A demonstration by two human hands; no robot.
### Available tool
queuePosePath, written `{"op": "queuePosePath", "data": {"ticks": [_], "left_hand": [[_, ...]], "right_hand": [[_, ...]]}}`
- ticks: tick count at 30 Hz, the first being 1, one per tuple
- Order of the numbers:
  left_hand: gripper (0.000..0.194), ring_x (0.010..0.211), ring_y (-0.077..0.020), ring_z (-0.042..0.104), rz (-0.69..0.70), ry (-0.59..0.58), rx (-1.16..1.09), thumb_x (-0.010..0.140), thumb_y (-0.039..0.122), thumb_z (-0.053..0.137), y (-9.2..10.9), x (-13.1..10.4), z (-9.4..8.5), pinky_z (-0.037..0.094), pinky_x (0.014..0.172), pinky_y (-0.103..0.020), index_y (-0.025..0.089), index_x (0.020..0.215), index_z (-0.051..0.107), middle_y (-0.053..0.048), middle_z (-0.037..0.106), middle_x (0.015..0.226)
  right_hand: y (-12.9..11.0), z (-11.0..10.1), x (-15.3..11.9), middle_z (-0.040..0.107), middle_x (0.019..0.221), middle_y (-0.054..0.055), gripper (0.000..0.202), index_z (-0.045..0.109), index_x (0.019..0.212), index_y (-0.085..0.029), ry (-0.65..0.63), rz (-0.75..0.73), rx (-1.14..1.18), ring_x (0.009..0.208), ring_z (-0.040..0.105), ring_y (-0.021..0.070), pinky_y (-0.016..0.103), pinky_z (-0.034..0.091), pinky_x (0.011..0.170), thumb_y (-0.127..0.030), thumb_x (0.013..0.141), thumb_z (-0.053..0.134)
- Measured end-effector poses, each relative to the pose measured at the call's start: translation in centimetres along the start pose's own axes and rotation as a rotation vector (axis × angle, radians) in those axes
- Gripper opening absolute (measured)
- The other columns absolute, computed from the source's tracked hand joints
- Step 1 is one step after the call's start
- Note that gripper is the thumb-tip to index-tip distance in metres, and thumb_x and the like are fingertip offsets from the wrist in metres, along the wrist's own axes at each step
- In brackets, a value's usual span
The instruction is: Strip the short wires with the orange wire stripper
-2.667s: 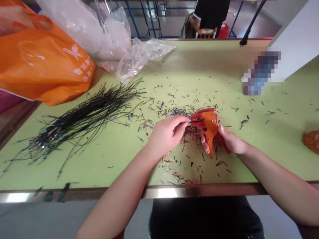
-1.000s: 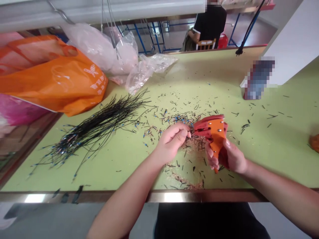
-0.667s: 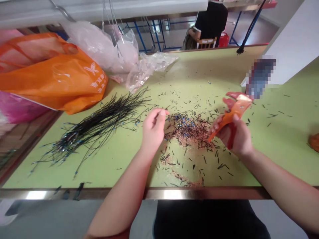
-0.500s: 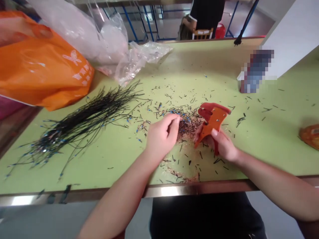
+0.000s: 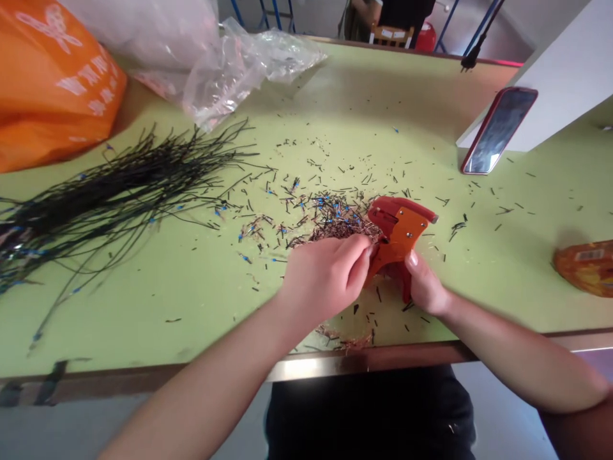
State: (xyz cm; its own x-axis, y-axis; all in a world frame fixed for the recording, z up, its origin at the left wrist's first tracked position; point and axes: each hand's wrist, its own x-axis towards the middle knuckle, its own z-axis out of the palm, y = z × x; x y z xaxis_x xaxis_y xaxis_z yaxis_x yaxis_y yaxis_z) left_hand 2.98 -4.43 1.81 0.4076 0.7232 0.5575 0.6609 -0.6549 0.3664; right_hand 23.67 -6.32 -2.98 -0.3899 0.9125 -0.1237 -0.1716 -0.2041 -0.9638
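My right hand (image 5: 426, 284) is wrapped round the handles of a red and orange wire stripper (image 5: 405, 236), its head pointing up and left. My left hand (image 5: 330, 271) is closed in a pinch right beside the stripper, fingertips close to its jaw side. Whatever lies between those fingertips is too small or hidden to make out. Behind my left hand lies a heap of short black wire offcuts (image 5: 340, 220), some with blue ends. To the left stretches a long bundle of black wires (image 5: 129, 172) with blue tips.
An orange bag (image 5: 52, 96) and clear plastic bags (image 5: 225, 70) lie at the back left. A phone (image 5: 500, 131) leans against a white upright at the back right. An amber container (image 5: 587, 268) stands at the right. Beyond the table, a person sits on a chair.
My left hand has moved right, up to the wire stripper. My view has shifted, so the bags and wire bundle sit farther left and higher. My right hand keeps its hold.
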Motion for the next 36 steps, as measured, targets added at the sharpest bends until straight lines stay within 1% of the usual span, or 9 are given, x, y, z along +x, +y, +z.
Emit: {"op": "queuePosePath", "data": {"ticks": [6,9,12,19,25,28,31,34,36], "left_hand": [[0.027,0.048,-0.0118,0.047,0.030,0.027,0.008,0.103,0.019,0.050,0.2,0.1,0.1,0.026,0.048,-0.029,0.018,0.083,0.067,0.003,0.054,0.054],[0.027,0.049,-0.0118,0.048,0.053,0.033,0.003,0.102,0.018,0.050,0.3,0.2,0.1,0.027,0.049,-0.029,0.019,0.081,0.066,0.003,0.056,0.055],[0.024,0.050,-0.0116,0.049,0.080,0.035,-0.014,0.101,0.016,0.051,0.5,0.2,0.1,0.029,0.049,-0.028,0.019,0.083,0.066,0.003,0.060,0.057],[0.024,0.052,-0.0120,0.054,0.095,0.021,-0.012,0.104,0.019,0.049,0.5,0.0,0.1,0.030,0.050,-0.028,0.019,0.088,0.066,0.004,0.061,0.059],[0.025,0.051,-0.0120,0.054,0.080,0.013,-0.012,0.104,0.019,0.047,0.5,0.1,0.2,0.030,0.049,-0.029,0.020,0.086,0.065,0.004,0.060,0.058],[0.025,0.051,-0.0118,0.053,0.080,0.017,-0.018,0.104,0.020,0.047,0.5,0.2,0.2,0.030,0.049,-0.029,0.020,0.086,0.064,0.004,0.060,0.058],[0.024,0.051,-0.0119,0.053,0.079,0.013,-0.038,0.103,0.018,0.049,0.5,0.1,0.2,0.030,0.050,-0.029,0.020,0.086,0.065,0.004,0.061,0.058],[0.023,0.051,-0.0119,0.054,0.067,0.007,-0.060,0.104,0.018,0.050,0.5,0.1,0.4,0.031,0.051,-0.028,0.020,0.086,0.065,0.003,0.063,0.060],[0.023,0.052,-0.0118,0.054,0.051,0.003,-0.074,0.104,0.018,0.050,0.4,0.0,0.5,0.031,0.052,-0.028,0.020,0.086,0.065,0.003,0.063,0.061]], "right_hand": [[0.2,0.5,-0.3,0.077,0.116,0.011,0.063,0.067,0.121,-0.028,0.118,-0.008,-0.036,0.125,0.069,0.0348,0.056,0.063,0.099,-0.082,0.096,0.046],[0.1,0.7,-0.1,0.077,0.122,0.010,0.065,0.067,0.121,-0.029,0.195,-0.029,-0.057,0.131,0.066,0.0353,0.058,0.060,0.106,-0.084,0.094,0.048],[0.0,0.8,0.0,0.077,0.123,0.011,0.065,0.070,0.119,-0.028,0.225,-0.047,-0.085,0.131,0.067,0.0365,0.059,0.058,0.109,-0.084,0.093,0.050],[0.5,0.8,0.2,0.078,0.109,0.011,0.066,0.067,0.126,-0.026,0.308,-0.057,-0.150,0.120,0.072,0.0364,0.057,0.065,0.097,-0.080,0.098,0.043],[0.6,0.5,0.0,0.075,0.110,0.011,0.062,0.064,0.130,-0.029,0.275,-0.028,-0.160,0.116,0.070,0.0369,0.056,0.066,0.088,-0.079,0.099,0.045],[0.5,0.5,0.0,0.074,0.098,0.012,0.062,0.067,0.122,-0.029,0.254,-0.001,-0.170,0.105,0.072,0.0372,0.055,0.066,0.079,-0.080,0.098,0.043],[0.5,0.6,0.3,0.066,0.072,0.009,0.064,0.069,0.102,-0.028,0.209,0.021,-0.182,0.081,0.072,0.0337,0.052,0.063,0.065,-0.083,0.098,0.038],[0.6,0.9,0.6,0.053,0.054,0.003,0.064,0.061,0.078,-0.029,0.187,0.026,-0.174,0.054,0.059,0.0257,0.048,0.059,0.054,-0.085,0.097,0.038],[0.5,1.1,0.9,0.049,0.051,0.002,0.064,0.054,0.069,-0.029,0.189,0.019,-0.157,0.046,0.050,0.0213,0.044,0.056,0.049,-0.084,0.097,0.039]]}}
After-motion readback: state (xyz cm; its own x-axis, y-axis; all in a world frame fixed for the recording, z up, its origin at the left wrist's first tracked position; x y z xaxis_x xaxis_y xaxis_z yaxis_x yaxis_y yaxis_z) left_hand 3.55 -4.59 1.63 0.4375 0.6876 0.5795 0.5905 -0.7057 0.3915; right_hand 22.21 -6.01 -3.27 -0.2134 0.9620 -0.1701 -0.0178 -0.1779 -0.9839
